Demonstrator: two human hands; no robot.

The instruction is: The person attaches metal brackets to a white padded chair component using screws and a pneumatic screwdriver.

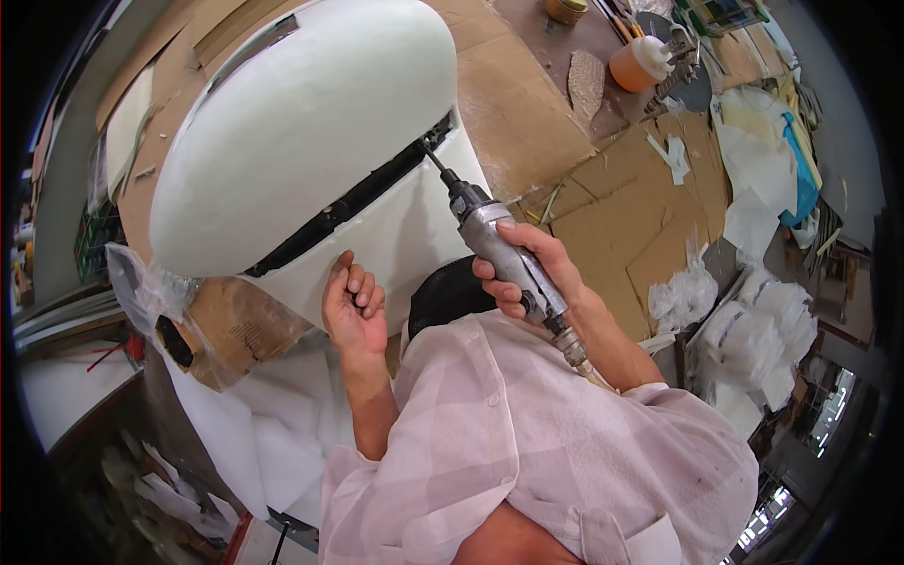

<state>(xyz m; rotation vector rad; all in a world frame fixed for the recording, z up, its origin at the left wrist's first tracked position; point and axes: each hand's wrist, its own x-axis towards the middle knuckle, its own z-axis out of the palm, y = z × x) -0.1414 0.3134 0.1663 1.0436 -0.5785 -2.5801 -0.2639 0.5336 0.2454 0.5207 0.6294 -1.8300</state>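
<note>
My right hand [530, 266] is wrapped round a silver pneumatic screwdriver [496, 237] with a hose fitting at its rear end. Its long thin bit points up and left, the tip at the right end of a black strip [344, 209] with holes along it. That strip runs in the gap between a large rounded white upholstered piece [311, 122] and a flatter white piece [377, 240] nearer me. Close to the flatter piece, my left hand [356, 306] is raised with its fingers curled in. Something small and dark shows between the fingers, too small to name.
Cardboard sheets [640, 207] cover the work surface. At the far right stands a squeeze bottle of orange liquid [640, 64], near a small round container [566, 9]. Clear plastic-wrapped bundles [758, 325] lie at right. White foam sheeting [282, 433] hangs at lower left.
</note>
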